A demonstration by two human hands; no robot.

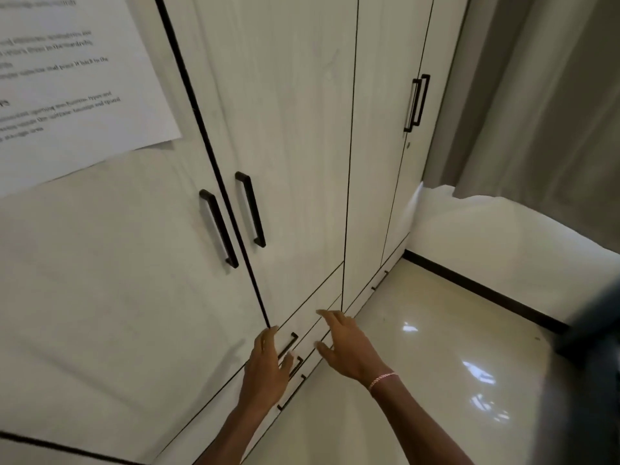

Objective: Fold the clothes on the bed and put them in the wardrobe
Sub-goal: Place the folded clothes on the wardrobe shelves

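Observation:
A tall white wardrobe (292, 135) with black bar handles fills the view, its doors closed. Low down are stacked drawers with black handles (291, 344). My left hand (266, 367) stretches toward the top drawer front, fingers straight, fingertips at or near the bottom edge of the door above the drawer handle. My right hand (345, 347) hovers with spread, straight fingers just right of the drawers and holds nothing; a pink bracelet sits on its wrist. No clothes and no bed are in view.
A printed paper sheet (67, 85) is stuck on the left door. Glossy pale floor (436, 347) lies to the right, bounded by a white wall with a dark skirting (483, 290). Grey curtains (550, 95) hang at the upper right. A dark blurred shape (590, 330) intrudes at the right edge.

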